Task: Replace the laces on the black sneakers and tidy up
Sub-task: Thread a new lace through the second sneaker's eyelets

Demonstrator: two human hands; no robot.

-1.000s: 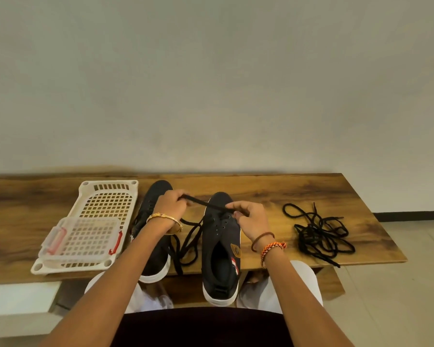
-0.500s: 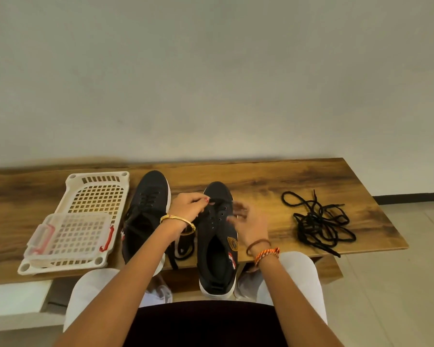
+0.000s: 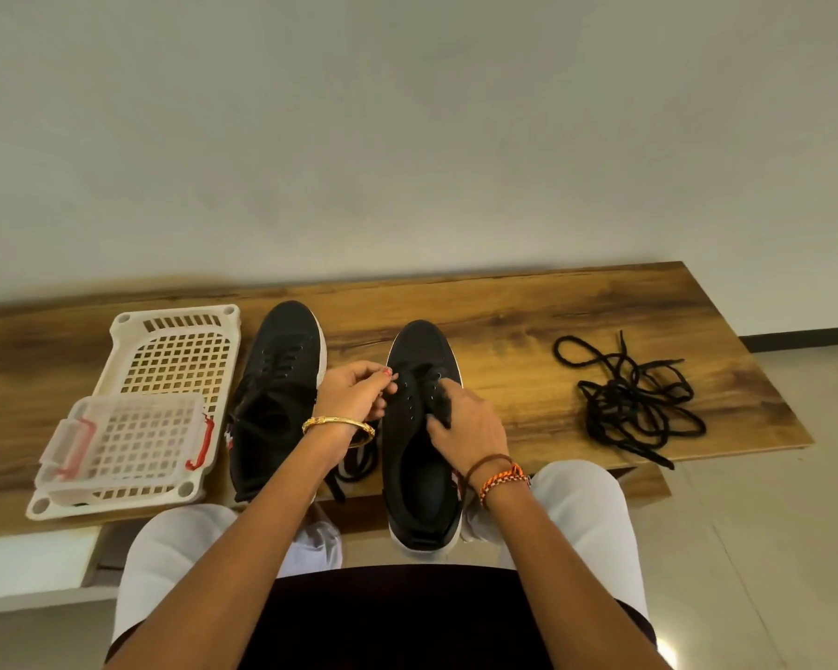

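Observation:
Two black sneakers with white soles stand toe-away on the wooden table (image 3: 528,321). The left sneaker (image 3: 281,379) has its eyelets threaded. The right sneaker (image 3: 419,456) hangs partly over the front edge, its eyelets bare. My left hand (image 3: 356,396) pinches a black lace end at the right sneaker's left eyelet row. My right hand (image 3: 465,423) grips that sneaker's tongue and right side. A black lace (image 3: 354,469) trails between the two shoes. A tangled pile of black laces (image 3: 634,403) lies on the table to the right.
A cream perforated plastic basket (image 3: 175,360) lies at the left with a clear lidded box with red clips (image 3: 122,442) in it. The wall rises behind the table. Tiled floor shows at the right, and my white-trousered knees sit under the front edge.
The lace that was stretched taut between both hands is no longer held up. My left hand has come down to the right sneaker's eyelets, and my right hand has dropped onto its tongue.

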